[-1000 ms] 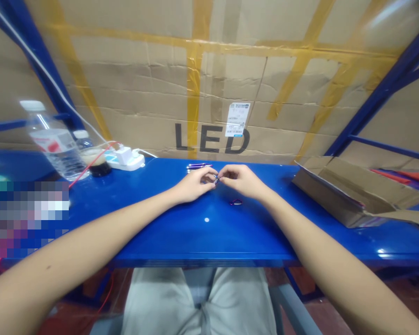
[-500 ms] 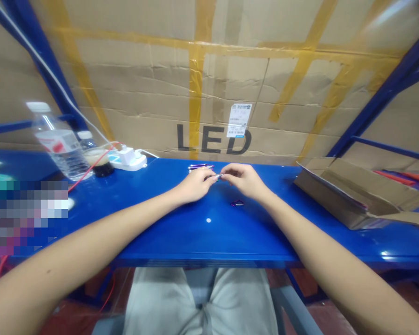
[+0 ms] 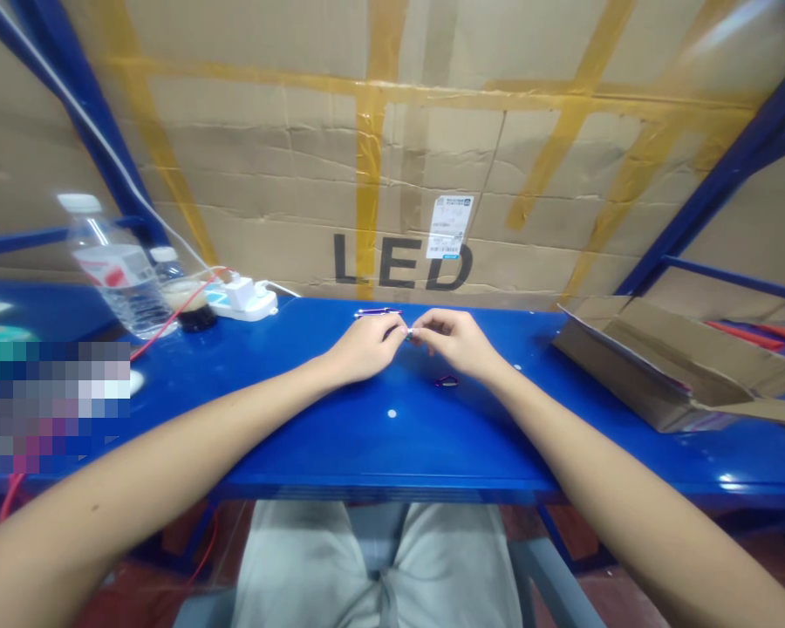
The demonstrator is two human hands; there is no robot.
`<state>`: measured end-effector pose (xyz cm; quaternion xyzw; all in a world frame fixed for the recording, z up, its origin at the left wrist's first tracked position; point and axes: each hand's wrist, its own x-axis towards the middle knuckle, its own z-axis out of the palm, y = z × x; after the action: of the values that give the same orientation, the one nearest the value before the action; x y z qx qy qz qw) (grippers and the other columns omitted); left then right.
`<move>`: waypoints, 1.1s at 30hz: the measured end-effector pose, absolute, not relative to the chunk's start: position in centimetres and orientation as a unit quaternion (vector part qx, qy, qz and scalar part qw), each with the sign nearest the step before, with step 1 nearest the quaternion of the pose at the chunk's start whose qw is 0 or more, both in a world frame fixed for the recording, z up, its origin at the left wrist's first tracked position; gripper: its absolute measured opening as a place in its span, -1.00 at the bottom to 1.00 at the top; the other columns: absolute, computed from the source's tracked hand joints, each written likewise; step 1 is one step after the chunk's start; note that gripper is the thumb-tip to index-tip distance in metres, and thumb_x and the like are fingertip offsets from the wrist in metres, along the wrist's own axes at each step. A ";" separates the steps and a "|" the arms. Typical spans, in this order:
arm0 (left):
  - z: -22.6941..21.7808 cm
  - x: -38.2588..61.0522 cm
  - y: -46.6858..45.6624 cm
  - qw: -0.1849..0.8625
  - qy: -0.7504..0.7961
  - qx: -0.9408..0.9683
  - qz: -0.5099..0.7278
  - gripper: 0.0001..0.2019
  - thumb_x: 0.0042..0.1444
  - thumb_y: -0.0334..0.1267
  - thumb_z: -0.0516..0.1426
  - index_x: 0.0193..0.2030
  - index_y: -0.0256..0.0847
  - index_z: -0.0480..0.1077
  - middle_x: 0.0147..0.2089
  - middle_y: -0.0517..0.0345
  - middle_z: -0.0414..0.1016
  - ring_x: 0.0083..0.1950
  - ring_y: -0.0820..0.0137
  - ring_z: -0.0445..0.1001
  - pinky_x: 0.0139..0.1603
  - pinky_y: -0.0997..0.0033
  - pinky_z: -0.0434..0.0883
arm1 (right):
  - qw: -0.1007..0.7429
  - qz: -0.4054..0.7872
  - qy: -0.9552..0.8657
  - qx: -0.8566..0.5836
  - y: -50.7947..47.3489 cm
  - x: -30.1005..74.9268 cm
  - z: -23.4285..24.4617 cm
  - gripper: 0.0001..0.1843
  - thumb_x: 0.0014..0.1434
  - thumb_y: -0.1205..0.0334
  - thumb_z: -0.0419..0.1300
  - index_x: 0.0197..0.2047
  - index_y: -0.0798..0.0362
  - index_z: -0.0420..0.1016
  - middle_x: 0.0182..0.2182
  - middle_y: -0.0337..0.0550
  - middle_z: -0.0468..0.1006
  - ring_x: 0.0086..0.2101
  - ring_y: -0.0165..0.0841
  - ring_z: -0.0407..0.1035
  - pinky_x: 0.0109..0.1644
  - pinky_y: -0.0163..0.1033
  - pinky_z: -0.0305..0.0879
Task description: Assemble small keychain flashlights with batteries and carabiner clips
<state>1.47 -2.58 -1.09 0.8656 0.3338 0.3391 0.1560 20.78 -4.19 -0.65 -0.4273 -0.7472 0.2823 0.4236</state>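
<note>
Over the far middle of the blue table, my left hand and my right hand meet at the fingertips. Both are closed in a pinch on one small shiny piece, mostly covered by the fingers, so its kind does not show. Just behind my left hand lie several thin purple and silver pen-like sticks. A small purple carabiner-like clip rests on the tabletop below my right hand. Nearer to me is a white round spot on the blue surface.
An open cardboard box stands at the right. To the left are a water bottle, a small bottle of dark liquid and a white power strip with cables. A large carton marked LED walls off the back.
My hands stay together in almost the same place, with the fingers shifting slightly around the small piece. The whole view has moved very little.
</note>
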 end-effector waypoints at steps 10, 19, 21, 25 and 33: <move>-1.6 1.0 -1.9 0.107 0.288 0.888 0.342 -0.88 0.23 -0.31 0.06 -0.16 -0.20 0.41 -0.14 0.08 0.56 -0.13 0.29 0.50 -0.08 0.28 0.39 | 0.407 0.387 -0.718 -0.412 -3.9 20.8 -1.0 -0.72 0.08 0.05 0.28 -0.46 0.10 0.46 -0.53 -0.18 0.54 -0.57 -0.45 0.33 -0.44 -0.30 0.29; -1.1 0.7 -2.1 0.072 0.280 0.910 0.299 -0.83 0.33 -0.30 -0.04 -0.13 -0.19 0.37 -0.13 0.04 0.55 -0.12 0.26 0.51 -0.09 0.25 0.39 | 0.409 0.413 -0.703 -0.411 -4.0 20.7 -1.2 -0.74 0.03 0.08 0.31 -0.48 0.09 0.45 -0.56 -0.21 0.52 -0.58 -0.47 0.30 -0.46 -0.31 0.28; -1.1 0.6 -2.0 0.073 0.274 0.911 0.298 -0.81 0.34 -0.32 -0.06 -0.13 -0.19 0.37 -0.13 0.03 0.54 -0.11 0.26 0.51 -0.08 0.26 0.39 | 0.413 0.410 -0.702 -0.411 -3.9 20.7 -1.3 -0.75 0.02 0.09 0.32 -0.48 0.10 0.45 -0.56 -0.22 0.51 -0.59 -0.48 0.30 -0.46 -0.31 0.27; -1.2 0.6 -1.8 0.084 0.262 0.907 0.319 -0.85 0.32 -0.32 -0.01 -0.16 -0.20 0.38 -0.13 0.05 0.55 -0.12 0.29 0.51 -0.07 0.27 0.39 | 0.422 0.434 -0.682 -0.410 -3.8 20.7 -1.5 -0.73 0.00 0.08 0.34 -0.49 0.11 0.47 -0.58 -0.22 0.51 -0.59 -0.48 0.31 -0.47 -0.31 0.27; -1.2 1.0 -2.0 0.087 0.233 0.892 0.378 -0.91 0.24 -0.40 0.10 -0.19 -0.20 0.43 -0.15 0.10 0.57 -0.11 0.34 0.52 -0.05 0.34 0.39 | 0.446 0.545 -0.594 -0.389 -3.8 20.6 -1.6 -0.65 -0.11 0.07 0.46 -0.54 0.13 0.46 -0.59 -0.20 0.49 -0.59 -0.49 0.31 -0.51 -0.34 0.24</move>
<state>0.96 -1.98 -1.21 0.8917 0.2330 0.3783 0.0866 20.56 -3.83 -1.58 -0.3886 -0.5936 0.5452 0.4465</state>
